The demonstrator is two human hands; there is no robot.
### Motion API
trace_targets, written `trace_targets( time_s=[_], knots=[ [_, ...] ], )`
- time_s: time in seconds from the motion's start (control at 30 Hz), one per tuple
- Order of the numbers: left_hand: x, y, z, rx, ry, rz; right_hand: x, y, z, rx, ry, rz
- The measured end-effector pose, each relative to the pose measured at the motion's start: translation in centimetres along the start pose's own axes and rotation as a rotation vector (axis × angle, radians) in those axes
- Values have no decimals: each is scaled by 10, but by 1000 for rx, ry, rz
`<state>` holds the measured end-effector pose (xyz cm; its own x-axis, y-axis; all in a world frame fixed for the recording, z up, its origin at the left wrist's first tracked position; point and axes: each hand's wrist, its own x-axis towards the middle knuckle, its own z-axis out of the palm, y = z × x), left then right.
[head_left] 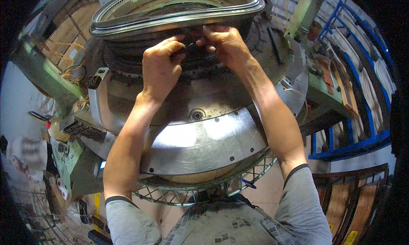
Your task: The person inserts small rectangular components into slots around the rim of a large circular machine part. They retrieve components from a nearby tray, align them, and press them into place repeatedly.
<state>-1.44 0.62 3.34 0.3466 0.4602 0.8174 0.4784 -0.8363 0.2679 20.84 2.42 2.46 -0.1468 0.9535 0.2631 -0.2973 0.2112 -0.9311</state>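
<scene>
Both my arms reach up over a large round metal machine, which looks like a circular knitting machine (179, 136). My left hand (164, 66) is closed, thumb and fingers pressed together, just below the front of the raised metal ring (179, 25). A tiny thin thing shows by its fingertips, too small to name. My right hand (226, 47) is beside it, fingers curled into a pinch near the dark wall under the ring. What its fingertips hold, if anything, is hidden in shadow. The two hands are a little apart.
A polished curved plate (204, 145) with screws lies below my forearms. Green machine posts (55, 77) rise at left and right. A metal bracket (99, 96) stands to the left. At right is a blue rack (349, 149) with pale cloth rolls. A lattice guard rail (170, 196) runs before my body.
</scene>
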Motion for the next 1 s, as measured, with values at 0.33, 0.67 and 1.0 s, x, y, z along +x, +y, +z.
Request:
trace_targets(
  time_s=[0.33,0.67,1.0],
  knots=[
    [-4,2,-1,-260,29,-98,4,2,-14,-51,89,-28],
    [0,-5,16,-1073,35,-804,-24,7,-27,-731,-60,-272],
    [6,7,69,-1204,-21,-950,-33,9,-19,-776,-13,-156]
  ],
)
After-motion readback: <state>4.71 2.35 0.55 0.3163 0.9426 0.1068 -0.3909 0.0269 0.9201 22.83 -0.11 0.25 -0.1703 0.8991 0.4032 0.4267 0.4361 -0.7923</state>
